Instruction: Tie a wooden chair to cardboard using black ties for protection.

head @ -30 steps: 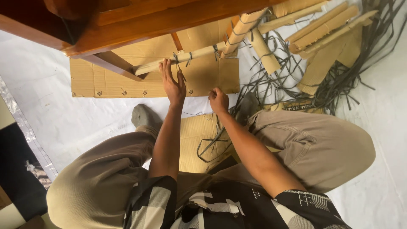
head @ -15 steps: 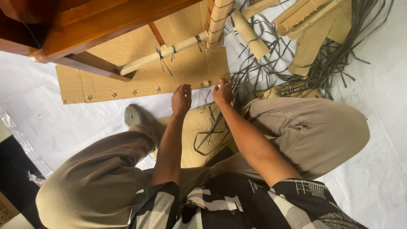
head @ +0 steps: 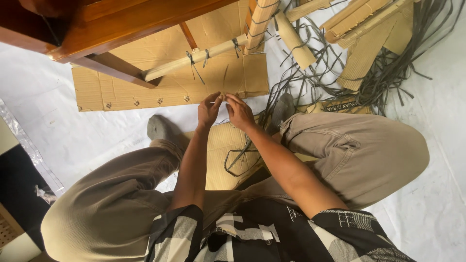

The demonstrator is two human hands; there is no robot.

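My left hand [head: 209,109] and my right hand [head: 238,111] meet in front of me, fingertips pinched together on a thin pale strip just above the near edge of a flat cardboard sheet [head: 145,90]. Beyond them a cardboard-wrapped rail [head: 194,59] of a wooden chair [head: 121,29] lies over the sheet, tied with dark straps. I sit on the floor with both knees spread.
A tangle of dark straps [head: 388,73] and cardboard-wrapped pieces [head: 359,24] lies at the upper right. More straps [head: 242,155] trail over a cardboard piece between my legs. White sheeting [head: 73,131] covers the floor. My grey socks [head: 162,128] rest near the cardboard.
My left hand came down off the wrapped rail to the sheet's near edge. The right hand moved left to meet it, and both now pinch the thin strip.
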